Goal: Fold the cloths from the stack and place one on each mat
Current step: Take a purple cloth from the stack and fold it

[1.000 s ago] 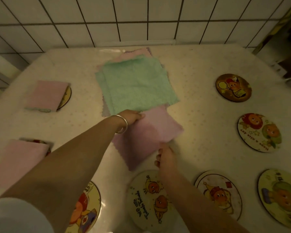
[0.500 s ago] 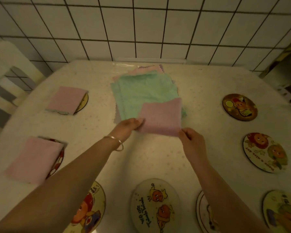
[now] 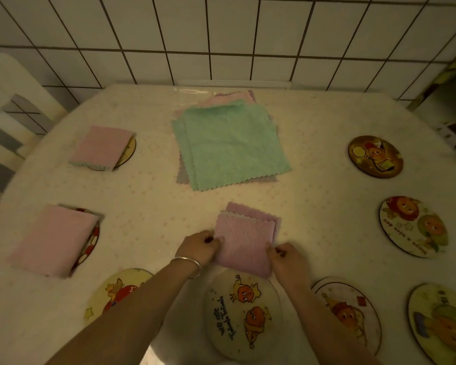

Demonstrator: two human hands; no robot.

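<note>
Pink cloth (image 3: 245, 239), folded, lies on the table (image 3: 313, 206) between the stack (image 3: 229, 143) and the nearest mat (image 3: 244, 314). Left hand (image 3: 198, 247) and right hand (image 3: 287, 256) pinch its near corners, fingers closed on the fabric.

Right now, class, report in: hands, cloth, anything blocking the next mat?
Left hand and right hand both pinching the folded pink cloth. Cloth flat on table, overlapping the mat with orange characters. Nothing blocking that mat.

head view, steeply down onto table (image 3: 313, 196)
</note>
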